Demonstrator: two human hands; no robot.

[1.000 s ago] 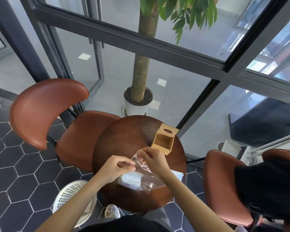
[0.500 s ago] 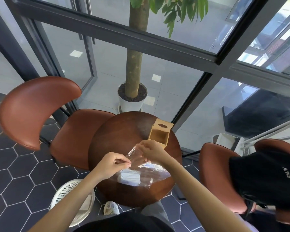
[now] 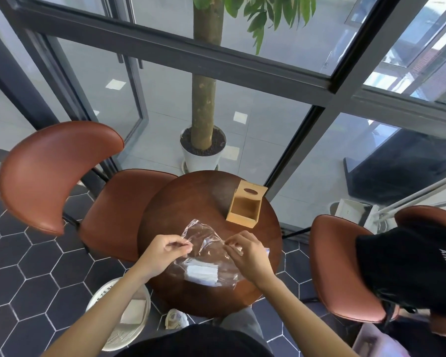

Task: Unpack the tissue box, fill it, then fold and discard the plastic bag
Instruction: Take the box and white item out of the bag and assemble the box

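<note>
Plastic bag [image 3: 206, 249] lay crumpled and clear on the near half of the round worktop [image 3: 191, 202], its far flap lifted off the wood and a white pack of tissues [image 3: 204, 271] showing through its lower part. Both hands worked at its open end: the left hand [image 3: 165, 249] pinched the bag's left edge between thumb and fingertips, and the right hand [image 3: 245, 249] pinched the right edge the same way, fingers curled, with the film stretched between the two. Beyond the bag, well apart from it near the far right rim of the worktop, stood the wooden tissue box [image 3: 246, 206], open toward the camera, its lid with an oval slot tipped up behind. To the left of the worktop stood a brown chair [image 3: 62, 173], its seat partly tucked under the rim; a second brown chair [image 3: 343, 266] stood to the right, with a black garment [image 3: 407, 264] draped on another seat beside it. A white basket [image 3: 129, 315] sat on the dark hexagon-tiled floor by the person's left forearm. Past the worktop, behind the window glass, a potted tree [image 3: 204, 148] rose in a white pot.
</note>
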